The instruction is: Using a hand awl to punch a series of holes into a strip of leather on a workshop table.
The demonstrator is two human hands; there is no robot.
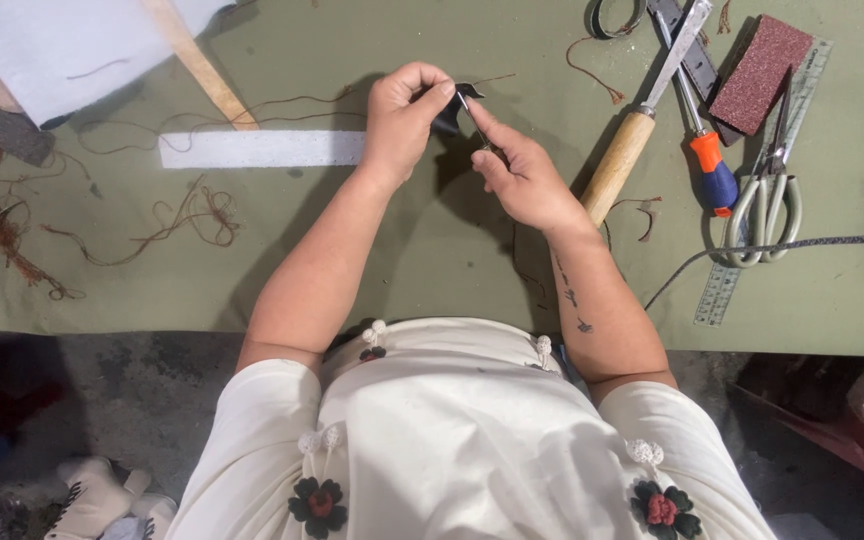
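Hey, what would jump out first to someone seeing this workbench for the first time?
Both hands meet at the middle of the green table: the left hand pinches a small dark piece while the right hand works at it. At the right lie scissors, an orange-and-blue screwdriver and a sanding block.

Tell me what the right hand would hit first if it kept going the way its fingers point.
The right hand points up-left at the small black piece pinched in the left hand; it would probably meet that first.
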